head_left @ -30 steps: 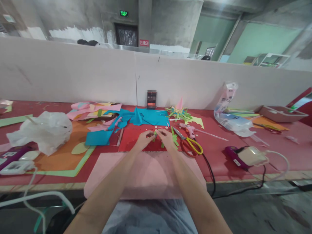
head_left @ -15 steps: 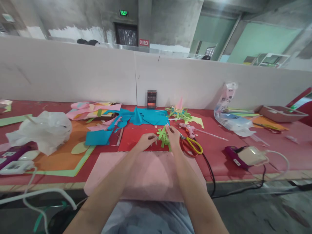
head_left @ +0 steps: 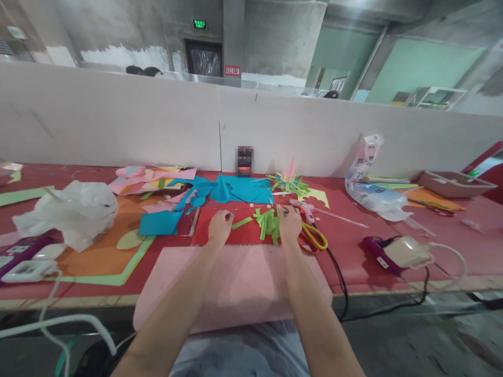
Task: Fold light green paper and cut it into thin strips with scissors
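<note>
My left hand [head_left: 220, 226] is over the left part of the red sheet [head_left: 243, 238], its fingers curled together; whatever they may hold is hidden. A single green paper strip [head_left: 241, 223] lies just right of it. Beside a loose pile of green paper strips [head_left: 268, 226] is my right hand [head_left: 290, 224], fingers bent and closed, with its fingertips at the pile's right edge. I cannot make out what is in them. Scissors with yellow and red handles [head_left: 314, 236] lie right of that hand, partly covered by it. A pink glue gun [head_left: 307, 210] lies just beyond.
A blue paper cone [head_left: 220, 188] stands on blue paper behind the red sheet. A fringed paper piece with a pink cone [head_left: 290, 172] stands at the back. A crumpled white plastic bag [head_left: 84, 209] sits left; a purple power strip [head_left: 383, 256] with a black cable lies right.
My left hand has moved left, away from the pile, and a green strip now shows on the red sheet. My right hand has shifted slightly right, covering more of the scissors.
</note>
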`<state>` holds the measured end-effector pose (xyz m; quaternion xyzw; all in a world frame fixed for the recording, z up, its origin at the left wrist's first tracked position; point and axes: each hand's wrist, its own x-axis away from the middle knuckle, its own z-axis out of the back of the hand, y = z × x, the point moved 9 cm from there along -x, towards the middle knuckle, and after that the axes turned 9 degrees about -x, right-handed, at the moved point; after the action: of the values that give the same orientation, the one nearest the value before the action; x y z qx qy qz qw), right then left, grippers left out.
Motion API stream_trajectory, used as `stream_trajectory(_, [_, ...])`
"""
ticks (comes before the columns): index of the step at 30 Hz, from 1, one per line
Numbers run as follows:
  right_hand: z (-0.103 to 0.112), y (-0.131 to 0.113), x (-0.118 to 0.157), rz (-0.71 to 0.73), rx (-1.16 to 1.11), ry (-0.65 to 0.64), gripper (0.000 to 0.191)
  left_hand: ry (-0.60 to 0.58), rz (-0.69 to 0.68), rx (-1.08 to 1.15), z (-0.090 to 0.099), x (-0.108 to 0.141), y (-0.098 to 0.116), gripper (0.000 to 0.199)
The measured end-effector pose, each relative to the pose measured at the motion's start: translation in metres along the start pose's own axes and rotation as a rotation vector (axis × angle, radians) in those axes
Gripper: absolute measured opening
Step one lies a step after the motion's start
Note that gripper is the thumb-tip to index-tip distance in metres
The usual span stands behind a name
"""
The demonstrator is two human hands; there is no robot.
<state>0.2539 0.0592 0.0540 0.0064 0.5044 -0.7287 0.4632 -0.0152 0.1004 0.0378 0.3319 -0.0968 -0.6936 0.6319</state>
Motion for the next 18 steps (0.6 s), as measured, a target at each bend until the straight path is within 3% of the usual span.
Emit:
stream_trajectory(5, [-0.006,0.014,-0.003,-0.061,0.117,-0.052,0.032,-0.093,-0.069,-0.086,-0.013,0.004,0.003,0.025])
stream_trajectory(9, [-0.014,0.013,-0.003,-0.037,0.156,-0.075,0.027,-0.105,-0.114,-0.137,-0.015,0.006,0.008,0.023])
stream_trajectory(18, [-0.006,0.008,-0.001,0.001,0.155,-0.059,0.019,-0.067,-0.140,-0.143,-0.021,0.006,0.011,0.024])
